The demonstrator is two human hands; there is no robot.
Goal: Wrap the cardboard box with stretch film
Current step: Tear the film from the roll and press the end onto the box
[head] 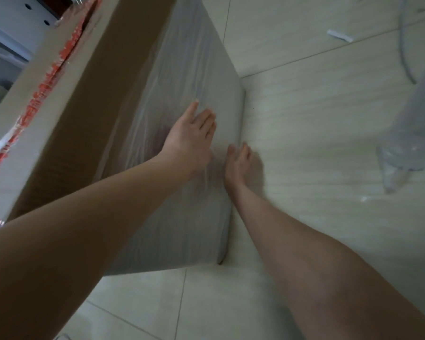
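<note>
Left and centre of frame: tall cardboard box [84, 106] standing on the tiled floor [304, 123], red tape [47, 92] along its top, near side face covered in wrinkled cloudy stretch film [182, 65], with a bare brown strip left under the top edge. Left hand [192, 136] is spread flat, fingers straight, palm pressing the film mid-face and gripping nothing. Right hand [238, 165] is just below and to the right of it at the box's lower edge, fingers extended and holding nothing; it's motion-blurred, so contact with the film can't be confirmed.
</note>
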